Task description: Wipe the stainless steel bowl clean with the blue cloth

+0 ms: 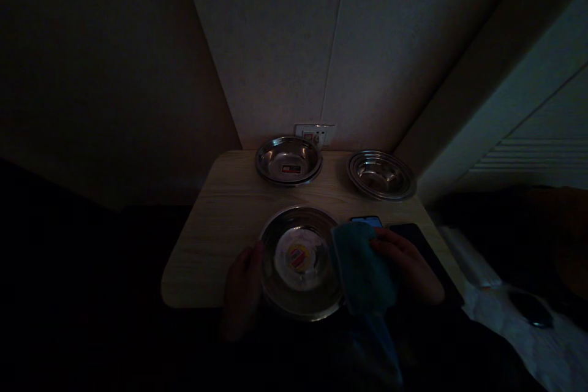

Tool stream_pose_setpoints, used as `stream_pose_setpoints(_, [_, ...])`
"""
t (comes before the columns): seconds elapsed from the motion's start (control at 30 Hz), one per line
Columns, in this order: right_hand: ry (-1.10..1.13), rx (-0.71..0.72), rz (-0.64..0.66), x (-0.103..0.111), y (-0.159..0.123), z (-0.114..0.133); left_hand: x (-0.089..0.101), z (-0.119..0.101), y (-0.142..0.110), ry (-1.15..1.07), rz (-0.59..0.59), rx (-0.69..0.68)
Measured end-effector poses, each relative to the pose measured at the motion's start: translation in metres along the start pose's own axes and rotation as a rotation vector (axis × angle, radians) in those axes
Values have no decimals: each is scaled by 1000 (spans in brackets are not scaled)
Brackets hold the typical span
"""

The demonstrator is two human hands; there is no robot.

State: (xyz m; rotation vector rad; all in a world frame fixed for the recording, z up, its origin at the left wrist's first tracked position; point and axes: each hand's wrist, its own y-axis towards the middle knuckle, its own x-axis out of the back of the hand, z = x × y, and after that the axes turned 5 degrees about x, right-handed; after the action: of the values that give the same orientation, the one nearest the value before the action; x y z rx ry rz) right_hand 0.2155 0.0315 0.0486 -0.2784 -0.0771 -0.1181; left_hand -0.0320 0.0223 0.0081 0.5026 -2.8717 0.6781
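A steel bowl [298, 260] with a round red and yellow sticker inside rests at the near edge of a small wooden table [220, 220]. My left hand [243, 285] grips the bowl's left rim, thumb over the edge. My right hand [407, 263] is closed on a teal cloth [362, 266] that lies against the bowl's right rim and hangs down over the table edge. The scene is very dim.
Two more steel bowls stand at the back: one [288, 160] with a label inside, and a stack [381, 174] to its right. A lit phone [366, 220] and a dark flat object [422, 248] lie by my right hand. A wall socket [315, 133] sits behind.
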Motion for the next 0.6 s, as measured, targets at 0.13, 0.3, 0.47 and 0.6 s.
stream_pose_setpoints(0.13, [-30,48,-59,1,-4,3,1,-3,0,-10,-3,-5])
stream_pose_setpoints(0.3, [-47,28,-57,2,-6,3,2,-10,-2,41,-22,-12])
stream_pose_setpoints(0.47, [-20,29,-30,1,-8,5,5,-7,-1,122,-59,-39])
stream_pose_setpoints(0.6, [-3,47,-51,-4,-10,11,12,-11,-14,242,-316,-94])
